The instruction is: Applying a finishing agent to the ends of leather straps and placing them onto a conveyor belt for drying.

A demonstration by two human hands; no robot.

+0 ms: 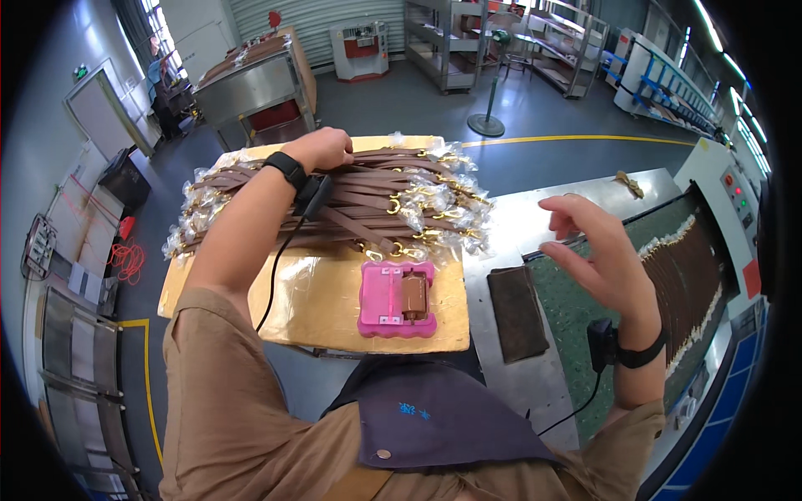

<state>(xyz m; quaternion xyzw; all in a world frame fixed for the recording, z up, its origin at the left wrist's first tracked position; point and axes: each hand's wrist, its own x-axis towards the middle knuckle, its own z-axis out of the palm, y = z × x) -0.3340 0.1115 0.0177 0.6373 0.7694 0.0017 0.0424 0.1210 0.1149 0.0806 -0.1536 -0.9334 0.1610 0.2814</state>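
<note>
A person's left hand (322,149) reaches to the far side of a heap of brown straps (368,198) on a yellow table (309,292); its fingertips are hidden, so I cannot tell whether they pinch one. The right hand (600,250) hangs well apart from the heap, bare, thumb and fingers spread. Straps cross and gold hooks (394,205) bunch in clear plastic (434,196), so lifting one slowly, lengthwise, should avoid snags.
</note>
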